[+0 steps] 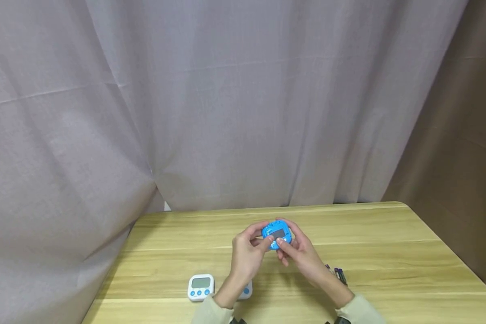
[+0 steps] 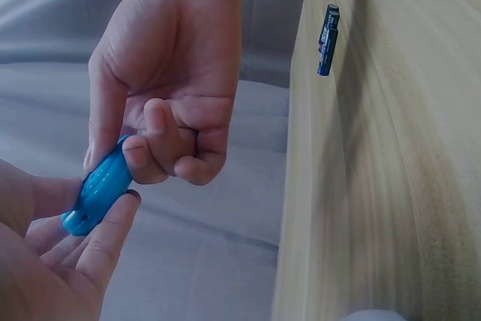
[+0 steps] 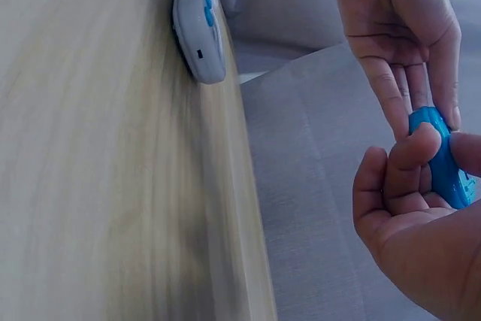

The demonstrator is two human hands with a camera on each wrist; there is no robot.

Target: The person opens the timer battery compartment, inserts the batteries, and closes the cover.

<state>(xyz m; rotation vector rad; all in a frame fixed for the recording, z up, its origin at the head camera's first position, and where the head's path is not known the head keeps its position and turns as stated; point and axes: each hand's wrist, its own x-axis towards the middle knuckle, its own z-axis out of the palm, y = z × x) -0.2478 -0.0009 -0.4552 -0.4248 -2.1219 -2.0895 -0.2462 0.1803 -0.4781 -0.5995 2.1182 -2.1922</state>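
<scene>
Both hands hold a small blue digital timer (image 1: pixel 277 234) with a grey screen, raised above the table. My left hand (image 1: pixel 246 254) grips its left side, thumb on the front face near the screen. On the right side, my right hand (image 1: pixel 301 256) pinches it between the thumb in front and fingers behind. In the left wrist view, the timer (image 2: pixel 101 189) shows edge-on between the two hands. The right wrist view also shows the blue casing (image 3: pixel 443 163), partly covered by fingers.
A white timer (image 1: pixel 201 288) with blue buttons lies on the wooden table (image 1: pixel 166 252). Beside it, a second white timer (image 1: pixel 246 291) is partly hidden by the left forearm. Small batteries (image 1: pixel 341 275) lie near the right forearm. A grey curtain (image 1: pixel 243 112) hangs behind the table.
</scene>
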